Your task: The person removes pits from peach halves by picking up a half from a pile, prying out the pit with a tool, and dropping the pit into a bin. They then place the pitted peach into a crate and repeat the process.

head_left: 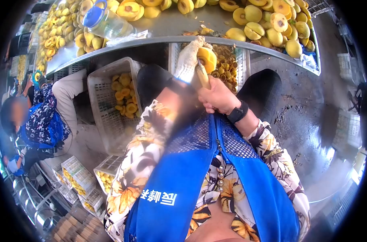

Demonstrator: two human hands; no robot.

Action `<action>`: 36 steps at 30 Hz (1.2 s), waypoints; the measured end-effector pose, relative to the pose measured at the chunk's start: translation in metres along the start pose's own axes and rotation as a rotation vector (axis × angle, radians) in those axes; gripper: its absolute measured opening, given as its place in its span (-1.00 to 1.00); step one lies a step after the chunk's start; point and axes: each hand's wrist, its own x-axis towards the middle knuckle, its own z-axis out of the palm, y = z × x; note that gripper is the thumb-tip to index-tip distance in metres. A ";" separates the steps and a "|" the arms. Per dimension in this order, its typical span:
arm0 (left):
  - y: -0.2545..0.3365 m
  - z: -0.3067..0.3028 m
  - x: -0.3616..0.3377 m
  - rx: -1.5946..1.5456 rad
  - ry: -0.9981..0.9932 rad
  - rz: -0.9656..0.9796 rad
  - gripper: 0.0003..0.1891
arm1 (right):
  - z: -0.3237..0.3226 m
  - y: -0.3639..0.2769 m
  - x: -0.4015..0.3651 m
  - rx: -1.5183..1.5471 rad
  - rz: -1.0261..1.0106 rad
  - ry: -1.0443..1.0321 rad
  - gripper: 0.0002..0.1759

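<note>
My left hand [186, 63], in a dirty white glove, is closed around a yellow peach half [208, 59] with its cut face showing. A tool with a pale wooden handle [202, 76] is gripped in my right hand [220, 96], which wears a dark wristband. The tool's narrow dark tip meets the fruit at its left edge; its exact shape is hard to make out. Both hands are above a crate [242, 68] of brownish-orange fruit pieces, just in front of the metal table's edge [159, 39].
Yellow peach halves [254, 30] lie heaped on the metal table, beside a blue-lidded clear jug [107, 24]. A white crate [107, 105] with peach halves stands left of my knee. Farther left sits another person [44, 121] near more crates [76, 175]. Wet floor [304, 121] stretches right.
</note>
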 end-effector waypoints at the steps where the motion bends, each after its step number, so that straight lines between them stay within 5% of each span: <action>1: 0.000 -0.002 -0.001 -0.266 -0.158 -0.133 -0.60 | 0.001 -0.001 0.001 -0.021 0.006 -0.002 -0.80; 4: 0.003 -0.001 -0.005 -0.419 -0.165 -0.210 -0.59 | 0.001 0.006 0.006 -0.011 -0.049 -0.002 -0.82; 7: 0.014 -0.013 -0.007 -0.711 0.279 -0.046 -0.59 | 0.003 0.002 0.006 -0.035 -0.186 -0.047 -0.84; 9: 0.041 -0.045 -0.032 -0.398 0.513 0.061 -0.57 | -0.001 0.000 0.004 -0.100 -0.233 -0.049 -0.85; 11: 0.056 -0.141 -0.050 -0.107 0.294 0.143 -0.49 | -0.013 0.003 0.007 -0.212 -0.208 -0.002 -0.86; 13: 0.092 -0.145 -0.072 0.924 0.980 0.073 -0.43 | -0.020 0.007 0.015 -0.331 -0.189 0.111 -0.85; 15: 0.109 -0.142 -0.080 1.655 1.163 0.178 -0.38 | -0.022 0.012 0.021 -0.459 -0.217 0.179 -0.85; 17: 0.130 -0.104 -0.065 1.471 0.908 0.209 -0.46 | -0.026 0.018 0.030 -0.601 -0.300 0.216 -0.83; 20: 0.125 -0.064 0.008 1.576 0.566 0.543 -0.49 | -0.028 0.017 0.033 -0.696 -0.440 0.272 -0.81; 22: 0.128 -0.032 0.065 1.708 0.330 0.428 -0.48 | -0.036 0.019 0.029 -0.667 -0.525 0.335 -0.80; 25: 0.112 0.003 0.115 1.618 0.261 0.402 -0.39 | -0.045 -0.001 0.002 -0.699 -0.410 0.452 -0.78; 31: 0.082 -0.013 0.171 1.585 0.483 0.444 -0.63 | -0.072 0.010 -0.028 -0.594 -0.444 0.599 -0.75; 33: 0.078 -0.032 0.167 1.680 0.440 1.001 -0.60 | -0.073 0.005 -0.026 -0.511 -0.477 0.587 -0.73; 34: 0.105 0.013 0.106 1.419 0.407 0.419 -0.52 | -0.071 -0.001 -0.023 -0.447 -0.492 0.561 -0.71; 35: 0.118 0.028 0.068 1.229 0.245 0.333 -0.50 | -0.065 -0.009 -0.022 -0.383 -0.504 0.534 -0.70; 36: 0.091 0.001 0.081 1.472 0.233 0.667 -0.47 | -0.054 -0.023 -0.022 -0.237 -0.439 0.522 -0.62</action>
